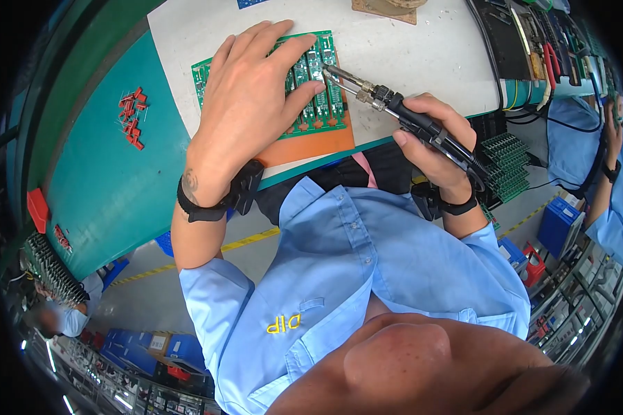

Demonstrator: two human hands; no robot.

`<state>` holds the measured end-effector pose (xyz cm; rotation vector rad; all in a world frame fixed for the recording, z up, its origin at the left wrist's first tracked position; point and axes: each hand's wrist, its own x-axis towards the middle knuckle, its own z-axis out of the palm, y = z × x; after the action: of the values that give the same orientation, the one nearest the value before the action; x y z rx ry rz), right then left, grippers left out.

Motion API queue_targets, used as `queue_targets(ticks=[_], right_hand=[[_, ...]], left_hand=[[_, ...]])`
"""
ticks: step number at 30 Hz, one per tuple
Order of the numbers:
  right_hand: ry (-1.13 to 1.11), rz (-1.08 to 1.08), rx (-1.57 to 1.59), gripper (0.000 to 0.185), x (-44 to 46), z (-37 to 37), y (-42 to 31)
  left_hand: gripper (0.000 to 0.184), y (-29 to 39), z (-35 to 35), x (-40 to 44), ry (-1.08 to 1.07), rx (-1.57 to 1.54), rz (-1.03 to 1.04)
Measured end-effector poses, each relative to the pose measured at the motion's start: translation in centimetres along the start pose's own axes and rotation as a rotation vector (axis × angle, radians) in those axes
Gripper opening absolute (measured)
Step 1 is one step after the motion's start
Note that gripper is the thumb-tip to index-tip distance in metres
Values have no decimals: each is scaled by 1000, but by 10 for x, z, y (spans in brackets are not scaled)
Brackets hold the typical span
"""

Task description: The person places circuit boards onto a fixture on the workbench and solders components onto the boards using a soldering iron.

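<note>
**Iron tip at the board, left hand spread to steady it**

Left hand: palm down, fingers fanned, thumb well apart from the index finger. Lies over the green circuit-board panel; appears to hold by pressing, with no grasp visible (what the palm covers, I cannot tell). Right hand: curled around the handle of a soldering iron, thumb along the near side. Tip slants down to the panel's right-hand strips; actual contact too fine to judge.

Step in hand, by my reading: soldering at one spot. The next move calls for a still panel and a small, exact placement of the tip, clear of the left thumb.

Panel lies on an orange board, close to the desk's near edge, with white sheeting around it. Toward the desk's left edge, on green surface: a loose heap of red leaded components. Desk's right end: red-handled pliers among cables.
</note>
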<state>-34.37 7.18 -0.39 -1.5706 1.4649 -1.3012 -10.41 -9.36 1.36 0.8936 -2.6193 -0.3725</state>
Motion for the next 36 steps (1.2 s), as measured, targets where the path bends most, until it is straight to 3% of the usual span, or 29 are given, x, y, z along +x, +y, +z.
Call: queue_targets(ticks=[6,13,36], right_hand=[[3,3,-1,45,-2,-2,-1],[28,-144,99,44,-5,-6,1],[-54,-87,-14,43,8,12,0]], left_hand=[[49,-1,0,0,9,5,4],[50,-2,1,0,12,24,-3],[49,-11,-10,-5,-20,54,-17]])
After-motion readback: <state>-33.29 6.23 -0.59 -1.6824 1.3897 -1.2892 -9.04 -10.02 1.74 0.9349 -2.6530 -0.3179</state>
